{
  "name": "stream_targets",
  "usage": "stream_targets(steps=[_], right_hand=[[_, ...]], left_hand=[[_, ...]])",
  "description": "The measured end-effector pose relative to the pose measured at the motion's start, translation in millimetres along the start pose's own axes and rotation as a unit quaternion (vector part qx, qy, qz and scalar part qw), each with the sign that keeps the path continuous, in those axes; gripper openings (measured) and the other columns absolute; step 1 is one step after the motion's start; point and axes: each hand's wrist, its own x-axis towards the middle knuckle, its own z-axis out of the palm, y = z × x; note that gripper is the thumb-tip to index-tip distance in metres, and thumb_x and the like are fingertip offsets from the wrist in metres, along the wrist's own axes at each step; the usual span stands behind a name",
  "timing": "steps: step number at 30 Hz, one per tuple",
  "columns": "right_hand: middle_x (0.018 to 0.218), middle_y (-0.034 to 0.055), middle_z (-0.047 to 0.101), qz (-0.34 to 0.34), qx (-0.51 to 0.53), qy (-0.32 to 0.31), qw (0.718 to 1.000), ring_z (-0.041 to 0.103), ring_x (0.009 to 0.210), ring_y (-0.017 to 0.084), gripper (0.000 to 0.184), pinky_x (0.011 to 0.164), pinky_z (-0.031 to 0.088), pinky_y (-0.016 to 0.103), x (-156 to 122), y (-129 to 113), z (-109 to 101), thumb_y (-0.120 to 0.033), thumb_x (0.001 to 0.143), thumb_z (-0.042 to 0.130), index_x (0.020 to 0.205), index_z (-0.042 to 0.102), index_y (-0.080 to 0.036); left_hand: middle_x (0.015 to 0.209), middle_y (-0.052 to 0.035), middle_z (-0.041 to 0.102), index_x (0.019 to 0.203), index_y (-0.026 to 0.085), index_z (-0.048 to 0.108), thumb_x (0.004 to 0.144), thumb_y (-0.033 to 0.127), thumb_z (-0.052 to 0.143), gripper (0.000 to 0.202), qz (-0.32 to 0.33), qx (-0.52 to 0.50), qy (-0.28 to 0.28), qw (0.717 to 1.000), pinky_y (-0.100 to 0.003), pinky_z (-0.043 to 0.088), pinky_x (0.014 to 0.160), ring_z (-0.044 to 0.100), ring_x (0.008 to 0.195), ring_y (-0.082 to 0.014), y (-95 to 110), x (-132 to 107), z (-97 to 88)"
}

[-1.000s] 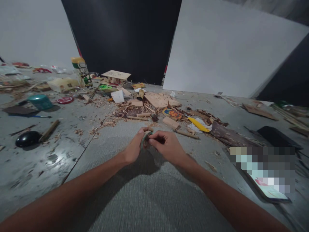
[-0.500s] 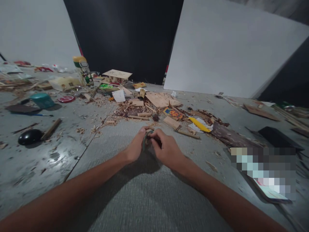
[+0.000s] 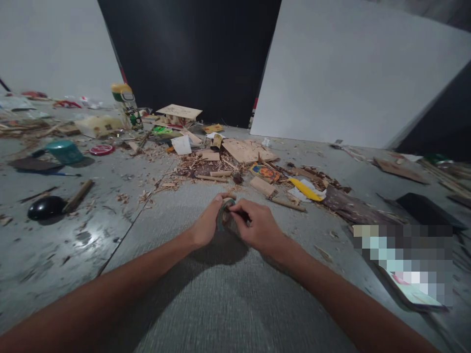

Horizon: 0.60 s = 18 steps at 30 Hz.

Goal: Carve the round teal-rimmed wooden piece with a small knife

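Note:
Both my hands meet over the grey floor in the middle of the view. My left hand point(image 3: 206, 224) is wrapped round a small greenish roll of tape point(image 3: 225, 218) and holds it upright. My right hand point(image 3: 255, 225) is closed in a pinch at the roll's rim, thumb and fingers pressed against it. What the right fingertips grip on the roll is too small to make out. Just beyond the hands lies a heap of wood shavings point(image 3: 198, 169) and small wooden pieces.
Wooden boards point(image 3: 246, 150), a yellow scrap point(image 3: 303, 190) and a colourful card point(image 3: 263, 172) lie ahead. To the left are a black round object point(image 3: 44, 207), a teal tub point(image 3: 65, 151) and a yellow-capped bottle point(image 3: 125, 106). A phone point(image 3: 415, 294) lies at the right. A white panel point(image 3: 349, 73) leans behind.
My right hand has shifted slightly lower and closer on the roll; its fingers have worked along the rim. The left hand stays almost still.

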Motion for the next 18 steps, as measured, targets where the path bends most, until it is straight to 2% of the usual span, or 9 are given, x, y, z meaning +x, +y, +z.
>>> stream_targets(steps=[2, 4, 8, 11, 14, 18], right_hand=[[0.085, 0.0075, 0.07, -0.049, -0.035, 0.002, 0.998, 0.062, 0.08, 0.021, 0.013, 0.074, 0.046, 0.034, -2, 4, -1, -0.014, 0.087, 0.052, 0.087, 0.063, -0.022], [0.085, 0.0086, 0.07, -0.061, -0.034, 0.003, 0.998, 0.063, 0.084, 0.022, 0.013, 0.078, 0.047, 0.035, -3, 6, -1, -0.014, 0.087, 0.052, 0.085, 0.063, -0.022], [0.085, 0.0053, 0.071, -0.018, -0.022, 0.014, 0.999, 0.065, 0.078, 0.019, 0.013, 0.071, 0.049, 0.03, -3, 0, 2, -0.014, 0.09, 0.051, 0.088, 0.06, -0.023], [0.084, 0.0029, 0.072, 0.021, 0.005, 0.002, 1.0, 0.067, 0.073, 0.015, 0.011, 0.065, 0.049, 0.025, -3, -4, 5, -0.015, 0.093, 0.048, 0.092, 0.056, -0.022], [0.087, 0.0059, 0.072, -0.007, -0.033, -0.009, 0.999, 0.066, 0.079, 0.018, 0.013, 0.071, 0.049, 0.028, -2, -3, 4, -0.012, 0.089, 0.05, 0.092, 0.059, -0.021], [0.088, 0.0108, 0.071, -0.071, -0.051, -0.02, 0.996, 0.063, 0.084, 0.023, 0.017, 0.077, 0.047, 0.034, -2, 2, 0, -0.01, 0.086, 0.05, 0.09, 0.063, -0.02]], left_hand=[[0.082, -0.0041, 0.066, 0.09, 0.019, 0.07, 0.091, 0.032, 0.051, 0.023, -0.004, -0.009, 0.003, 1.0, -0.026, 0.047, 0.072, 0.058, 0.078, -0.018, 3, 0, 3.2], [0.08, -0.0034, 0.065, 0.086, 0.019, 0.069, 0.091, 0.033, 0.051, 0.024, -0.003, -0.015, 0.008, 1.0, -0.026, 0.047, 0.072, 0.057, 0.077, -0.0177, 5, 0, 5.8], [0.082, -0.0042, 0.067, 0.09, 0.018, 0.069, 0.088, 0.034, 0.057, 0.02, 0.002, 0.016, 0.012, 1.0, -0.027, 0.046, 0.073, 0.057, 0.076, -0.0171, 6, -2, 5.0], [0.076, -0.0023, 0.064, 0.091, 0.021, 0.07, 0.085, 0.029, 0.062, 0.013, -0.011, 0.042, 0.004, 0.999, -0.026, 0.045, 0.069, 0.057, 0.074, -0.0167, 4, -2, 1.5], [0.08, -0.003, 0.067, 0.089, 0.023, 0.071, 0.087, 0.032, 0.058, 0.016, -0.005, 0.03, 0.012, 0.999, -0.026, 0.046, 0.07, 0.058, 0.075, -0.0165, 5, -4, 0.3], [0.082, -0.0028, 0.067, 0.089, 0.022, 0.072, 0.084, 0.026, 0.061, 0.013, -0.007, 0.036, 0.011, 0.999, -0.026, 0.046, 0.072, 0.058, 0.076, -0.0164, 7, -6, 0.3]])
